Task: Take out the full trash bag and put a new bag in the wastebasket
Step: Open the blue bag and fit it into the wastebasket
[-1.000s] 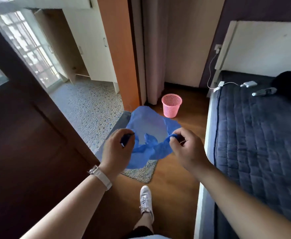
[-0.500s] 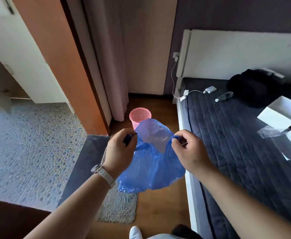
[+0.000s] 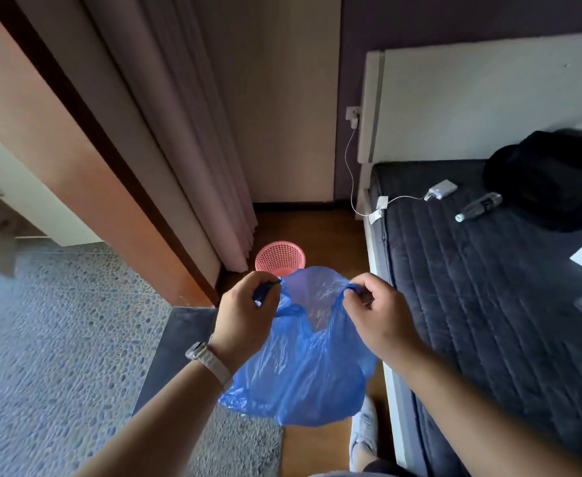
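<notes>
Head view, left to right: pebbled floor point(image 3: 59, 339) fills the lower left, an orange door frame point(image 3: 76, 166) slants across the upper left, and a curtain point(image 3: 186, 132) hangs beside it. At lower centre the left hand point(image 3: 245, 311), a watch point(image 3: 207, 356) on its wrist, is curled round one handle of the blue bag point(image 3: 303, 380). The bag hangs in the air between both hands, its mouth drawn partly apart and its body limp, seemingly with nothing inside. Just above it in the frame, farther off on the wooden floor at the curtain's foot, stands the pink basket point(image 3: 280, 258). The bag hides its lower part, and what shows of its inside has no liner. The right hand point(image 3: 379, 315) pinches the other handle. A bed point(image 3: 489, 304) takes the right side, with a charger point(image 3: 441, 189), a bottle point(image 3: 477, 206) and a dark bundle point(image 3: 551, 177) on it.

The full bag looks to be out already; the step in hand is bringing the new one to the basket. Next, I judge, the hands must close in and come down, spread the mouth wider than the rim, push the body inside and fold the edge over the rim.
</notes>
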`<action>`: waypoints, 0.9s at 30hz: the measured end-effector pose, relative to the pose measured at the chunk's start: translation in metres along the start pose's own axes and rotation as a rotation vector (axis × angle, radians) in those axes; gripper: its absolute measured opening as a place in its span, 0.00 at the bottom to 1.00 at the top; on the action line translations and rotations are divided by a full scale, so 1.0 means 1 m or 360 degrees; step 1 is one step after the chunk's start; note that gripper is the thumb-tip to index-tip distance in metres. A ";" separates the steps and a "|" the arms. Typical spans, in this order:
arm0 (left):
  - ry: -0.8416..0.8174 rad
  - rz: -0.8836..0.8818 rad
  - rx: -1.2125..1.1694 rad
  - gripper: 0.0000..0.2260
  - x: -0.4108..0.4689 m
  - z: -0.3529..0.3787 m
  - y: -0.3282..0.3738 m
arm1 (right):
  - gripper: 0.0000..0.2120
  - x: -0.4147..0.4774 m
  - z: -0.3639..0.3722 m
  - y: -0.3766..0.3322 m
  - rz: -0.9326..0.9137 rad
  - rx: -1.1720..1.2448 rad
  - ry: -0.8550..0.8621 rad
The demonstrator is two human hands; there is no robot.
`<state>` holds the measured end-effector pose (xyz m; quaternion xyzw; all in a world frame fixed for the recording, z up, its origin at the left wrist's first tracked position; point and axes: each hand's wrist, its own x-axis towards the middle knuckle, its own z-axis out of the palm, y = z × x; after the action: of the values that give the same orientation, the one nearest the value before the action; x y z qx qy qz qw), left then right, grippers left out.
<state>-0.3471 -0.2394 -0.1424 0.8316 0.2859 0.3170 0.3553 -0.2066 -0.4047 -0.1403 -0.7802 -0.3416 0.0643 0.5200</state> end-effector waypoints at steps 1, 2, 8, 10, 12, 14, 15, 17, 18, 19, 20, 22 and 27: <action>0.0009 -0.0021 0.0040 0.11 0.019 0.010 0.002 | 0.09 0.021 -0.002 0.007 -0.0001 -0.0014 -0.0027; 0.0007 -0.0043 0.0081 0.11 0.039 0.019 0.004 | 0.08 0.041 -0.006 0.014 0.0015 -0.0026 -0.0064; 0.0108 -0.0066 0.0158 0.10 0.141 0.058 0.017 | 0.06 0.154 -0.032 0.036 -0.0023 0.0012 -0.0240; 0.0139 -0.0091 0.0135 0.10 0.163 0.068 0.019 | 0.05 0.183 -0.035 0.042 -0.0071 0.0014 -0.0224; 0.0158 -0.0086 0.0136 0.10 0.183 0.077 0.018 | 0.05 0.208 -0.035 0.049 -0.0092 0.0003 -0.0182; 0.0176 -0.0098 0.0141 0.10 0.205 0.089 0.013 | 0.06 0.233 -0.031 0.058 -0.0103 -0.0009 -0.0181; 0.0178 -0.0116 0.0130 0.10 0.216 0.094 0.009 | 0.06 0.246 -0.028 0.063 -0.0103 -0.0020 -0.0190; 0.0168 -0.0128 0.0114 0.10 0.237 0.106 -0.001 | 0.07 0.273 -0.019 0.076 -0.0094 -0.0038 -0.0206; 0.0160 -0.0128 0.0113 0.09 0.248 0.111 -0.009 | 0.07 0.287 -0.013 0.081 -0.0093 -0.0037 -0.0218; 0.0151 -0.0139 0.0113 0.08 0.259 0.117 -0.017 | 0.08 0.301 -0.007 0.086 -0.0098 -0.0039 -0.0233; 0.0144 -0.0161 0.0109 0.08 0.272 0.122 -0.026 | 0.08 0.316 -0.001 0.091 -0.0105 -0.0048 -0.0250; 0.0150 -0.0210 0.0085 0.08 0.302 0.133 -0.047 | 0.06 0.348 0.015 0.101 -0.0114 -0.0063 -0.0292; 0.0187 -0.0317 -0.0012 0.09 0.387 0.157 -0.092 | 0.03 0.431 0.050 0.112 -0.0099 -0.0156 -0.0381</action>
<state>-0.0096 0.0209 -0.1735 0.7778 0.3861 0.3293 0.3709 0.1500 -0.1327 -0.1493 -0.7805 -0.4280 0.1240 0.4386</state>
